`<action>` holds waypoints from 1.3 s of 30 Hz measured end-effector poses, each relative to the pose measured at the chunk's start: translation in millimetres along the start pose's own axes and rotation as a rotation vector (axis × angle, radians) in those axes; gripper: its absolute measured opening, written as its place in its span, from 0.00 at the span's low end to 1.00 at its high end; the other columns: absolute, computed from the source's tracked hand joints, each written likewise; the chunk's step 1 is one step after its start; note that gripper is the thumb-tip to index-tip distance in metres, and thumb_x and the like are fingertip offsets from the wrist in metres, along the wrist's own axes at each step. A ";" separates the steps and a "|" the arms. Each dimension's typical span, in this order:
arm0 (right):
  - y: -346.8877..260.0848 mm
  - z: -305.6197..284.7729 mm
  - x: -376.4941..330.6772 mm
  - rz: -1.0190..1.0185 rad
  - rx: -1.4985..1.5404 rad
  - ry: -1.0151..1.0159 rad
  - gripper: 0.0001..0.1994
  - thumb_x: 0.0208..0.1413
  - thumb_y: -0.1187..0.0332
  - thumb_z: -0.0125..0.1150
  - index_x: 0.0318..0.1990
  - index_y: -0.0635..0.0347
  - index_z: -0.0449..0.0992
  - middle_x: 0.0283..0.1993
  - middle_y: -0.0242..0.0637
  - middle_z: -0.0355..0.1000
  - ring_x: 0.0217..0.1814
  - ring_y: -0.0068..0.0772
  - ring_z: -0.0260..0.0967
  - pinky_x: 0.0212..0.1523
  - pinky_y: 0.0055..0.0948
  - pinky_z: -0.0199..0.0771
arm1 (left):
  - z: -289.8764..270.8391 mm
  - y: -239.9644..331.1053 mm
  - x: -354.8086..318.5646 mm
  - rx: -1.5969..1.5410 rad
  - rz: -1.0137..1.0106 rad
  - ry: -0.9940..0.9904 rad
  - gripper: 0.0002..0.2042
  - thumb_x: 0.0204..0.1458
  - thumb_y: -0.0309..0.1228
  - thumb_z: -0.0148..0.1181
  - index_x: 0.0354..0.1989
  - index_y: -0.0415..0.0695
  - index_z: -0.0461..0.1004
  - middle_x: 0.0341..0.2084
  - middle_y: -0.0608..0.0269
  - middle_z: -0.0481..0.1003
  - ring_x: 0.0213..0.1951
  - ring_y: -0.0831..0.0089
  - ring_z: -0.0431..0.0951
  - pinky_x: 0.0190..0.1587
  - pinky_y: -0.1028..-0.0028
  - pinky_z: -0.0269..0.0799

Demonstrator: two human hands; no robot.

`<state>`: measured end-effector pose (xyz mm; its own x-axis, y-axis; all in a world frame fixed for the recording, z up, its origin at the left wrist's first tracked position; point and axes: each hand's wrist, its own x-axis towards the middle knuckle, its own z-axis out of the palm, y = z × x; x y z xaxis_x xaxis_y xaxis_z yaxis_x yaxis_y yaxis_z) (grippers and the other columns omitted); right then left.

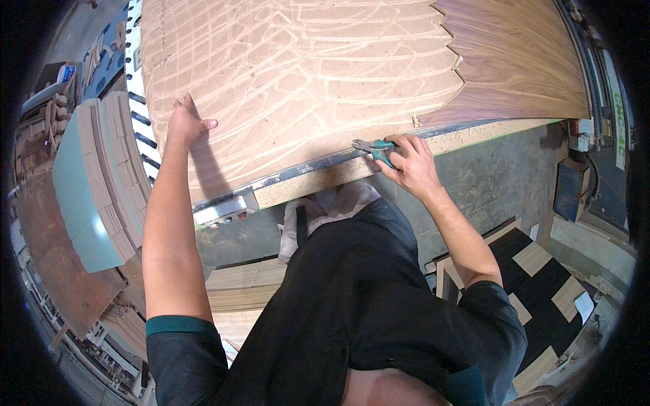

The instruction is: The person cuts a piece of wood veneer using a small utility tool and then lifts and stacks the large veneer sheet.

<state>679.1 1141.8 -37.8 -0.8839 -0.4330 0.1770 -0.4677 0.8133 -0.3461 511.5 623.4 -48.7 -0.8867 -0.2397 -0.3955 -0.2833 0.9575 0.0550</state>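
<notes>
My right-hand fingers (396,154) are clamped on green-handled pliers (374,147) at the near edge of the desk (318,177); my left hand (186,123), fingers apart, presses flat on the cut panel (305,74). I judge I'm mid-way through pulling fasteners along the edge; next needs a precise nip.

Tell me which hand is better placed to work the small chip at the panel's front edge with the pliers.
Probably the right hand: it already holds the teal-handled pliers close to the chip. The left hand lies flat on the cut panel, far to the left.
</notes>
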 end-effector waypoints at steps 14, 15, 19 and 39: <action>-29.6 -27.4 27.4 -0.029 -0.203 -0.290 0.12 0.59 0.56 0.67 0.29 0.53 0.83 0.51 0.35 0.73 0.57 0.39 0.69 0.57 0.41 0.70 | 6.2 -5.5 6.1 -0.031 -0.018 0.015 0.65 0.31 0.43 0.88 0.79 0.42 0.51 0.76 0.30 0.48 0.74 0.46 0.62 0.75 0.61 0.62; -32.5 -28.8 29.2 -0.018 -0.208 -0.319 0.13 0.59 0.56 0.66 0.30 0.53 0.83 0.51 0.35 0.73 0.57 0.40 0.69 0.58 0.41 0.69 | 4.7 -4.2 4.9 -0.028 -0.019 0.005 0.64 0.32 0.44 0.87 0.79 0.41 0.51 0.76 0.30 0.49 0.75 0.46 0.60 0.76 0.61 0.60; -36.1 -21.6 22.4 -0.232 -0.008 -0.318 0.14 0.61 0.54 0.66 0.31 0.54 0.83 0.51 0.38 0.73 0.58 0.41 0.68 0.62 0.42 0.68 | 4.4 -3.1 4.6 -0.042 -0.020 0.001 0.64 0.32 0.45 0.87 0.79 0.39 0.51 0.75 0.29 0.51 0.76 0.45 0.58 0.77 0.62 0.59; -18.2 63.2 154.0 -0.082 0.050 0.102 0.12 0.54 0.56 0.71 0.29 0.55 0.83 0.37 0.37 0.72 0.40 0.40 0.74 0.40 0.40 0.79 | 8.3 -13.2 10.2 -0.070 -0.038 -0.019 0.69 0.27 0.45 0.88 0.80 0.44 0.47 0.77 0.31 0.45 0.75 0.39 0.57 0.78 0.52 0.54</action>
<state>551.9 1035.7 -62.4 -0.8401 -0.4528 0.2987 -0.5394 0.7558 -0.3713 509.2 609.6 -61.0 -0.8679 -0.2716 -0.4160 -0.3419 0.9340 0.1036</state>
